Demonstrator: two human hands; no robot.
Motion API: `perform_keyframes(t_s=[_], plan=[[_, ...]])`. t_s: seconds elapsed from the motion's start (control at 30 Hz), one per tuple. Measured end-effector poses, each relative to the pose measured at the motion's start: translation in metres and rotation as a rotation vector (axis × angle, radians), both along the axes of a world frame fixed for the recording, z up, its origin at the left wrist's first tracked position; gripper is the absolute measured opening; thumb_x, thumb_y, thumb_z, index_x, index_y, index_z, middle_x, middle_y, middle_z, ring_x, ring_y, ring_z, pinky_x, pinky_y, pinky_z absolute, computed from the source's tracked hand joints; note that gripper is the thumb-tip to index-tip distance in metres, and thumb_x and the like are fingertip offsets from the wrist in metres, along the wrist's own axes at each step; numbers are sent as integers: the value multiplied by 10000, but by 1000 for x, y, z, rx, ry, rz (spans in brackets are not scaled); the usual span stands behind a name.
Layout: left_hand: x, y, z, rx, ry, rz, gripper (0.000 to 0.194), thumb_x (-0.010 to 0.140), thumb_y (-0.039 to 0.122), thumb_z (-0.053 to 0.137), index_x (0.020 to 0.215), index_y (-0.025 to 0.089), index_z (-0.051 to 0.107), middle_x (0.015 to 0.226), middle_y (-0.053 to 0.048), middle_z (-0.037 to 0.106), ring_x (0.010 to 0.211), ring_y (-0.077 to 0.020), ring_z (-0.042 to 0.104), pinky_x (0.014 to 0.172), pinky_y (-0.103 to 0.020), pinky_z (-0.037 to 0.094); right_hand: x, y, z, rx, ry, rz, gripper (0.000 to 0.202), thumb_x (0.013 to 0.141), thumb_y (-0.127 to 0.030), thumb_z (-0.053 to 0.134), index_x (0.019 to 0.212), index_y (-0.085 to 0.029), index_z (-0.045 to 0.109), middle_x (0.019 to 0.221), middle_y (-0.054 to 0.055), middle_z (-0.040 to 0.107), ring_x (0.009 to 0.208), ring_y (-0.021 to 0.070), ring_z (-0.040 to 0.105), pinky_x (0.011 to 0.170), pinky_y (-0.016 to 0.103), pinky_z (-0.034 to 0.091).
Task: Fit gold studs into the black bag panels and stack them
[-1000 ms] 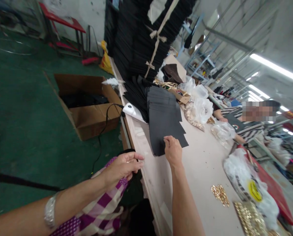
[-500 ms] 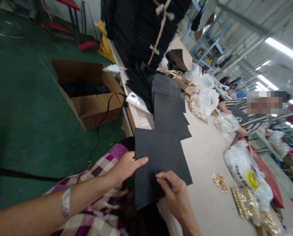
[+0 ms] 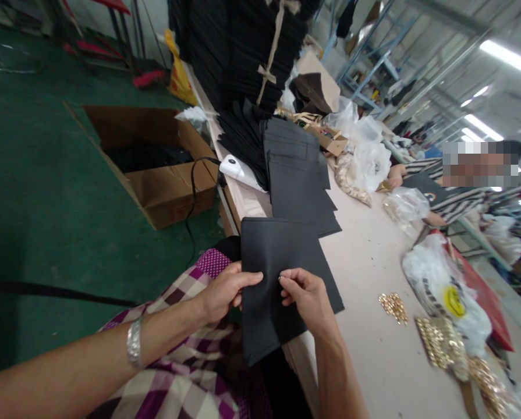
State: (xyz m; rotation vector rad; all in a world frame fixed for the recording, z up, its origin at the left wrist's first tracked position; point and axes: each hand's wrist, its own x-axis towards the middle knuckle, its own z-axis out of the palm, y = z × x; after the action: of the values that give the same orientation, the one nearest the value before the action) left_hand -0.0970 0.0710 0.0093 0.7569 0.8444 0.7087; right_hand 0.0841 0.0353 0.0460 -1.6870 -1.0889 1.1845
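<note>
A dark grey panel (image 3: 282,244) lies partly over the table's near edge. My left hand (image 3: 227,291) grips its left edge, thumb on top and the other fingers underneath. Over the panel's middle, my right hand (image 3: 304,294) pinches a tiny shiny piece between thumb and forefinger. More dark panels (image 3: 297,186) overlap in a row just beyond the held one. To the right on the pale table (image 3: 360,267) lies a small pile of gold pieces (image 3: 393,308), with a bag of gold pieces (image 3: 441,343) beside it.
A tall black stack (image 3: 234,52) tied with cord stands at the far end, near a white device (image 3: 243,173). An open cardboard box (image 3: 177,195) is on the floor at left. Plastic bags (image 3: 371,166) line the table's far side, where a person in striped sleeves (image 3: 470,203) works.
My right hand has moved up over the panel, and a shiny piece now shows at its fingertips. The panel bends slightly near my left thumb. The view has shifted a little.
</note>
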Motion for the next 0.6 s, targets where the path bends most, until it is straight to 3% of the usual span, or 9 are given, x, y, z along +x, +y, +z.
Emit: perform_keyframes(t_s=[0.27, 0.43, 0.53, 0.6], plan=[[-3, 4, -6, 33, -27, -56, 340, 693, 460, 713, 646, 176, 532, 473, 75, 461, 351, -43, 323, 325, -169, 202, 0, 4, 3, -23, 4, 35, 241, 742, -381, 744, 801, -153, 693, 622, -28, 596, 518, 90, 551, 445, 183, 494], [-6, 0, -8, 92, -33, -103, 342, 711, 476, 718, 707, 160, 588, 511, 70, 475, 384, -50, 335, 339, -166, 224, -5, 2, -1, 15, 39, -37, 289, 709, -353, 768, 870, -187, 595, 672, -52, 596, 549, 118, 613, 446, 205, 515], [-7, -3, 3, 191, 14, -156, 312, 763, 467, 688, 752, 165, 609, 525, 73, 474, 404, -61, 346, 354, -167, 252, -8, -2, 2, 63, 49, -61, 296, 724, -343, 751, 903, -202, 561, 676, -63, 586, 545, 120, 610, 460, 217, 513], [-4, -1, 22, 347, 89, -176, 279, 825, 452, 633, 802, 174, 629, 598, 48, 554, 463, -91, 451, 394, -178, 331, -4, -4, 9, 156, -1, -92, 295, 739, -345, 750, 919, -206, 562, 690, -59, 595, 571, 119, 604, 507, 226, 514]])
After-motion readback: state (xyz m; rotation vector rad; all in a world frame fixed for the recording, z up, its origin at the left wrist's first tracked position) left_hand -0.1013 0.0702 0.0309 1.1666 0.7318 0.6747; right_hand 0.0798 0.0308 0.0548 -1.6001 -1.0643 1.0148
